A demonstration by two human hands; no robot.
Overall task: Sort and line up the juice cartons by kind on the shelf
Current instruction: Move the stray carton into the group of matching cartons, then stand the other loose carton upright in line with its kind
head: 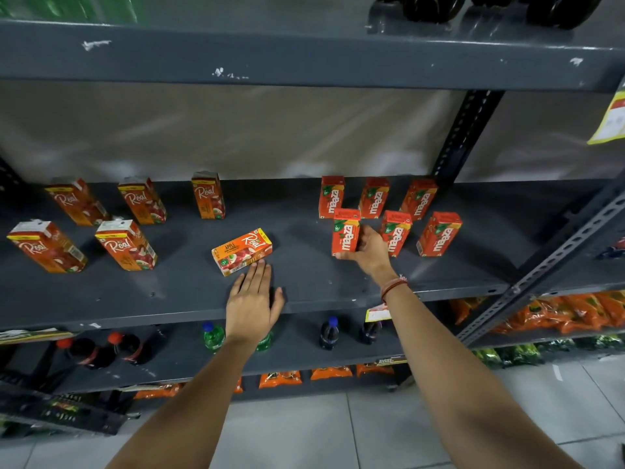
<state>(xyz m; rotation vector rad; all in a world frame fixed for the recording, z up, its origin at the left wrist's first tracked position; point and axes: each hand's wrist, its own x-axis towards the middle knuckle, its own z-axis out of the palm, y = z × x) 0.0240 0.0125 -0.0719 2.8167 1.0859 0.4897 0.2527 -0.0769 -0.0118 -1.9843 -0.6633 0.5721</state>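
Observation:
On the dark grey shelf (pixel 304 286), several Real apple cartons stand upright at the left, such as one at the front (pixel 126 245). One Real apple carton (pixel 241 251) lies flat on its side in the middle. My left hand (pixel 253 301) rests flat and open just in front of it, fingertips touching its near edge. Several red Maaza cartons stand at the right in two rows, such as the front right one (pixel 439 234). My right hand (pixel 367 247) grips the front left Maaza carton (pixel 345 231), which stands upright on the shelf.
A perforated metal upright (pixel 463 137) stands behind the Maaza cartons. The shelf above (pixel 304 59) overhangs. Soft drink bottles (pixel 213 336) stand on the shelf below, with orange snack packets (pixel 558 313) at the lower right. A yellow price tag (pixel 612 120) hangs at the right edge.

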